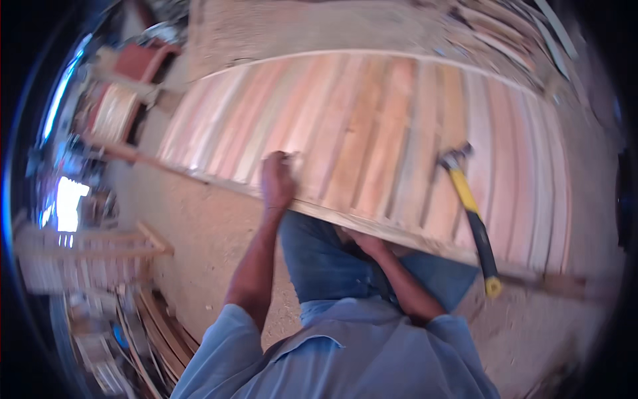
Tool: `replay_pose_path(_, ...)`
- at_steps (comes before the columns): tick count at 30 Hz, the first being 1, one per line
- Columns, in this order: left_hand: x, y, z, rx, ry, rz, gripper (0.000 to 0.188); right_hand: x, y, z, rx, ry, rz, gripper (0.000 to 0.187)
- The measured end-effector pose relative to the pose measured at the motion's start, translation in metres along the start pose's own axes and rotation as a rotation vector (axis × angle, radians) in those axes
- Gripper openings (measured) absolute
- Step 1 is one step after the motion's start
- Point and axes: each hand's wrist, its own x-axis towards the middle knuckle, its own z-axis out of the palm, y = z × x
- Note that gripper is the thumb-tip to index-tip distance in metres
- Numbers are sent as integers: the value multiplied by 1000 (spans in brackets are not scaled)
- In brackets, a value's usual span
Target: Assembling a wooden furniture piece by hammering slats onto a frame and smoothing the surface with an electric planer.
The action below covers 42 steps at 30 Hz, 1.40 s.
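Note:
A wide panel of pale and reddish wooden slats (372, 133) lies in front of me, with a light wooden rail along its near edge. My left hand (278, 183) is closed above the slats by that edge. Something small and pale shows at its fingertips, too blurred to name. Under the near rail, close to my lap, is my right hand (364, 243); its fingers are hidden there. A claw hammer (469, 203) with a yellow and black handle lies on the right part of the panel, its head on the slats and its handle end past the near edge.
Beyond the panel's left end stand reddish wooden pieces (136, 63). A slatted wooden frame (86, 263) and a heap of long boards (159, 332) are at the left. More timber (498, 36) lies at the far right on the brown dirt floor (193, 229).

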Motion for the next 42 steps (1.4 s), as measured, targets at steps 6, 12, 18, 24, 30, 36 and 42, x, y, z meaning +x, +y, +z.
replay_pose_path(6, 2, 9, 8, -67, 46, -2, 15, 12, 55, -8, -43, -228, 310, 73)
replay_pose_path(12, 3, 10, -11, -104, 66, -106, 13, -13, -22, -58, 94, -166, 350, 76)
replay_pose_path(18, 2, 3, -3, -102, 59, -44, 16, -19, -69, -59, -197, -258, 27, 78)
replay_pose_path(24, 0, 9, -4, -112, 45, -80, 18, -19, -29, -35, -525, -183, -178, 77)
replay_pose_path(30, -7, -8, 4, -75, 77, -38, 18, -3, -30, -32, -428, -485, 114, 80)
replay_pose_path(36, -12, -11, 19, 35, 46, -18, 17, 3, -30, -38, -436, -514, 35, 79)
replay_pose_path(42, 1, -8, 43, 75, -22, 3, 18, 4, 38, -21, -208, -592, -44, 62)
